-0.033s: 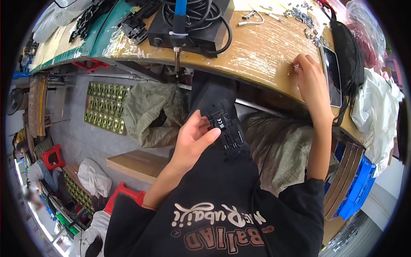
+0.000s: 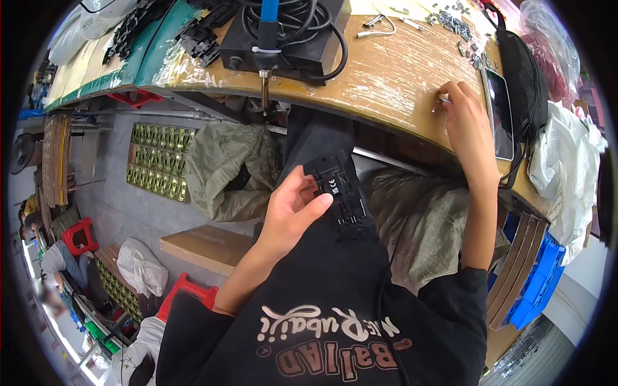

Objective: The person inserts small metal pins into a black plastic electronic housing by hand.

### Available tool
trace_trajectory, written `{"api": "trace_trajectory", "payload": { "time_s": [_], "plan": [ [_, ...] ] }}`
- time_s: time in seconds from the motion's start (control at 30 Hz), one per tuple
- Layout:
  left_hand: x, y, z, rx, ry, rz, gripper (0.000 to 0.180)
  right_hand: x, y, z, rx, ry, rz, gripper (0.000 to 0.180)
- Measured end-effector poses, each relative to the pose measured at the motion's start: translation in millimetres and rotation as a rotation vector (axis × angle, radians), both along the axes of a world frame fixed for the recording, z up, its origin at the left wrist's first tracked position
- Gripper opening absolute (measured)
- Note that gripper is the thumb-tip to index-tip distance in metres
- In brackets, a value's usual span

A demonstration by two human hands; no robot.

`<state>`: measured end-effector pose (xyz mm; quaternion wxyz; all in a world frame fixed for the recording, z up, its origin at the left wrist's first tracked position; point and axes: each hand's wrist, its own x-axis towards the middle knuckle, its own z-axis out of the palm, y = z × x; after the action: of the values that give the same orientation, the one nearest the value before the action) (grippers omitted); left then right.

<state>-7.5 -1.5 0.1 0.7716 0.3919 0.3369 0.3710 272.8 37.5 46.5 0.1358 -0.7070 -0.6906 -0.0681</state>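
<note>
My left hand (image 2: 291,209) grips a flat black plastic part (image 2: 341,196) by its left edge, thumb on top, above my lap. The part has moulded slots and small white markings. Over the right side of the workbench (image 2: 393,77), my right hand (image 2: 467,116) pinches a small silvery metal piece (image 2: 445,100) between thumb and fingertips; its exact kind is too small to make out. Just right of that hand lies a phone-like slab (image 2: 499,112) with a dark screen. Several small metal pieces (image 2: 454,26) lie scattered farther back.
A blue-handled tool with a metal tip (image 2: 264,83) hangs upright before a black box (image 2: 302,58) with coiled cable. Black plastic parts (image 2: 199,38) are piled at back left. A black pouch (image 2: 521,77) lies at the right. Sacks (image 2: 225,167) and a cardboard box (image 2: 203,248) stand below the bench.
</note>
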Motion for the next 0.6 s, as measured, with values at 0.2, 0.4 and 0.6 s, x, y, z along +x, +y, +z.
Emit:
{"api": "trace_trajectory", "payload": {
  "time_s": [0.2,0.4,0.6],
  "plan": [
    [11,-1,8,-0.06,-0.009,0.008,0.024,-9,-20,3,0.097,0.418,-0.095,0.01],
    [15,-4,10,0.081,0.208,-0.1,0.02,-63,-64,-2,-0.015,1.48,0.035,0.012],
    [32,-5,18,0.132,0.26,-0.158,0.019,-73,-69,-24,-0.189,1.731,0.349,0.014]
  ]
}}
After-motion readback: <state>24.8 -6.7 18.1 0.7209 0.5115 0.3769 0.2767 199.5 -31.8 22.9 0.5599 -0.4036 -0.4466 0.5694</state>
